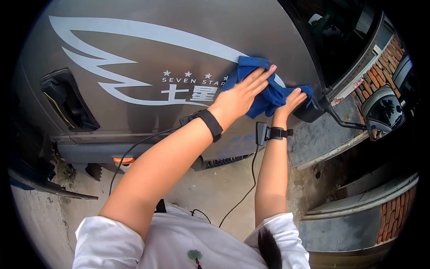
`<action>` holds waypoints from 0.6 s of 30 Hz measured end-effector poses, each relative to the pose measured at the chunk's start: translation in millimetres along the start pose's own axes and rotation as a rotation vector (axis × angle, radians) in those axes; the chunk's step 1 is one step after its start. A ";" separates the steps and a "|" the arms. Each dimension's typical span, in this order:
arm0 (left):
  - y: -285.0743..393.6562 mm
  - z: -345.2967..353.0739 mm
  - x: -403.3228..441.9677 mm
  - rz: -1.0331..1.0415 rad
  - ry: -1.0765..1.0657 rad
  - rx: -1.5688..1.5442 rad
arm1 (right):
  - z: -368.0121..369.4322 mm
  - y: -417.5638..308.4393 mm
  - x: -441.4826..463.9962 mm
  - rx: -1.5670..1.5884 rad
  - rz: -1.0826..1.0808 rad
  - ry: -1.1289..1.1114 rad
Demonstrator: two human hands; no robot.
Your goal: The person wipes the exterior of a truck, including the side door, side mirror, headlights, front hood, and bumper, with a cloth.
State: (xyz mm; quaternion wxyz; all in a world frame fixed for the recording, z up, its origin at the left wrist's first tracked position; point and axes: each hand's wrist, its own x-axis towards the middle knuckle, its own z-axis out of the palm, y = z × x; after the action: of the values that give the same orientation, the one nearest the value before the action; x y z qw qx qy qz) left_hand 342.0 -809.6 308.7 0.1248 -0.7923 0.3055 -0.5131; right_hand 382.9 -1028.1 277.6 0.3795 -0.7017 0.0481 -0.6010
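A blue cloth (272, 99) lies bunched against the grey-brown vehicle door (148, 54), over the right end of its white wing decal (130, 28). My left hand (239, 96) presses the cloth to the panel, its fingers extended together across it. Lower and to the right, my right hand (290, 102) holds the cloth's other side, fingers pointing up and right. Part of the printed lettering (188, 93) is covered by the cloth and my left hand. Both palms are turned away, so the grip beneath them is hidden.
A dark door handle (69, 101) is set in the panel at left. A side mirror (383, 112) sticks out at right, near brick walling (380, 74). Cables (251, 172) hang from devices strapped to both wrists. An orange lamp (123, 160) sits low on the vehicle.
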 end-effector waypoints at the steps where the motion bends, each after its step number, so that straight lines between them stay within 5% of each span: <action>1: 3.2 7.6 -12.7 -0.007 0.022 -0.054 | 1.4 12.8 -19.2 -0.023 0.023 -0.008; 7: -29.1 7.3 -85.1 -0.202 0.110 -0.283 | 32.5 -24.8 -112.1 0.015 0.058 -0.055; 18: -206.3 -52.4 -217.1 -0.648 0.088 -0.142 | 146.1 -295.0 -135.1 -0.047 -0.717 -0.008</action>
State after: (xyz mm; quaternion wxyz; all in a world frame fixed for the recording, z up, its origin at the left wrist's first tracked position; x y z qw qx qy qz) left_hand 306.5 -509.2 277.4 -0.1135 -0.8320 0.0777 -0.5374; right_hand 360.0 -679.3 344.2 0.1288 -0.6850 -0.1889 -0.6918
